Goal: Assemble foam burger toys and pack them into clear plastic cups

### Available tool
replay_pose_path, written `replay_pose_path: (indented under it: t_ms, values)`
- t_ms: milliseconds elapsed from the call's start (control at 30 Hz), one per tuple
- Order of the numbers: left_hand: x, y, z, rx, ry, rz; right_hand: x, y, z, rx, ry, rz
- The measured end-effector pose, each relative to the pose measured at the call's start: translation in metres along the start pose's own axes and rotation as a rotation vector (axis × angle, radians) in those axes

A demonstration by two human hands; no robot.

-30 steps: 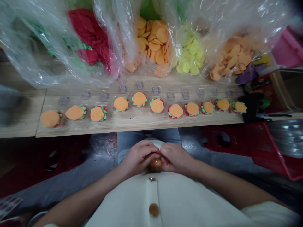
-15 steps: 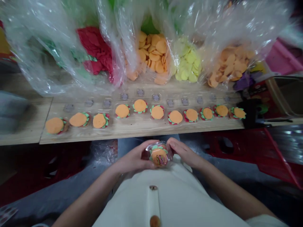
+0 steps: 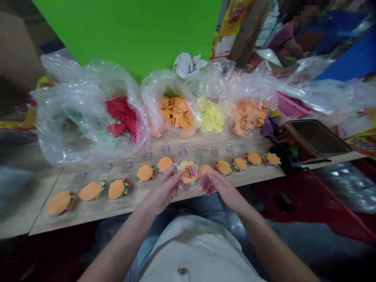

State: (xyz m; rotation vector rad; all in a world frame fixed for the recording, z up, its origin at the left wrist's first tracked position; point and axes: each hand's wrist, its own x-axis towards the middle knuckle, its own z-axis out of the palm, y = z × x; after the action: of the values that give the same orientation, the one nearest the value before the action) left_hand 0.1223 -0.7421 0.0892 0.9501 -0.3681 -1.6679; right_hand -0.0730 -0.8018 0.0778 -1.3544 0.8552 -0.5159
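Observation:
Between my hands is a small clear plastic clamshell box (image 3: pixel 188 170) with a burger-shaped stack inside and a printed burger picture on its lid. My left hand (image 3: pixel 164 188) grips the left edge of this box, fingers bent and thumb near the lid. At the box's right edge is my right hand (image 3: pixel 220 186) with curled fingers; blur softens the contact there. Behind the right fingers an orange burger top (image 3: pixel 206 169) partly shows. More uncovered burgers, such as one on the left (image 3: pixel 145 172) and one on the right (image 3: pixel 223 167), line the wooden table (image 3: pixel 141 196) in open clear boxes.
Behind the row lie plastic bags holding red pieces (image 3: pixel 123 117), orange discs (image 3: pixel 176 111), yellow discs (image 3: pixel 210 115) and paler orange discs (image 3: pixel 249 115). A brown-rimmed tray (image 3: pixel 319 137) and pink bin (image 3: pixel 293 105) stand right. Another person (image 3: pixel 286 41) is at the back right.
My hands and the box have moved from my lap up and forward over the table's row of burgers. The view has tilted up, showing the green panel and the other person.

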Motion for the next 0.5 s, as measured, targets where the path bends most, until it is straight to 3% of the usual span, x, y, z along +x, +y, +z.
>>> replay_pose_path:
  t_ms: [167,267,333,400,433,500]
  values:
    - [0.022,-0.01,0.028,-0.101,-0.241,-0.136,-0.013,0.015,0.002,0.181,0.151,-0.035]
    - [0.036,-0.026,0.043,-0.084,-0.231,-0.118,-0.019,0.026,0.001,0.265,0.262,-0.051]
    - [0.048,-0.036,0.052,-0.006,-0.165,-0.066,-0.022,0.033,-0.015,0.125,0.306,-0.085]
    - [0.06,-0.04,0.059,0.125,-0.084,0.025,-0.027,0.039,-0.053,-0.19,0.373,-0.116]
    - [0.066,-0.04,0.061,0.217,-0.047,0.06,-0.031,0.04,-0.083,-0.392,0.435,-0.128]
    - [0.077,-0.037,0.065,0.402,0.006,0.097,-0.04,0.041,-0.157,-0.51,0.682,-0.104]
